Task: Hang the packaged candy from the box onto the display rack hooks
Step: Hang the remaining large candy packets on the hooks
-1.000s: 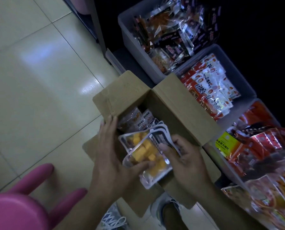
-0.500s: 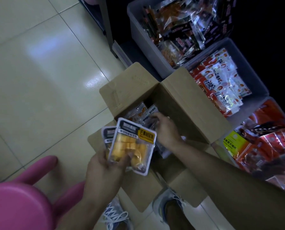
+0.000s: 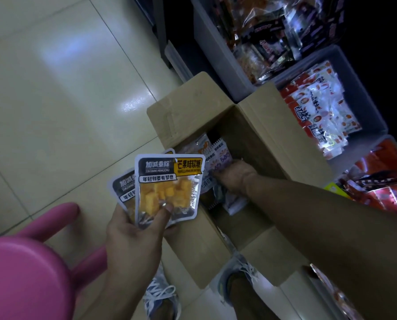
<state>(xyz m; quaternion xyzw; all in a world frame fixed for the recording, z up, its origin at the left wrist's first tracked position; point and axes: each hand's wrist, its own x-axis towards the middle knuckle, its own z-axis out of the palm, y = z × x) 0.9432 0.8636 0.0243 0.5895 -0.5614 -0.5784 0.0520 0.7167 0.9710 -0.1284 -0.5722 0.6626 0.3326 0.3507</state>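
Note:
My left hand (image 3: 135, 234) holds two packets of yellow mango candy (image 3: 167, 188) fanned upright, thumb pressed on the front one, just left of the open cardboard box (image 3: 257, 125). My right hand (image 3: 233, 176) reaches down into the box among more candy packets (image 3: 212, 155). Its fingers are hidden behind the packets, so its grip cannot be made out. No display rack hooks are in view.
Grey bins of snack packets (image 3: 317, 105) line the right side behind the box. A pink plastic stool (image 3: 24, 273) stands at lower left. My shoes (image 3: 160, 296) are on the tiled floor (image 3: 54, 100) beside the box.
My left hand lifted the two candy packets out of the box and turned them upright. My right hand let go of them and reached deeper into the box.

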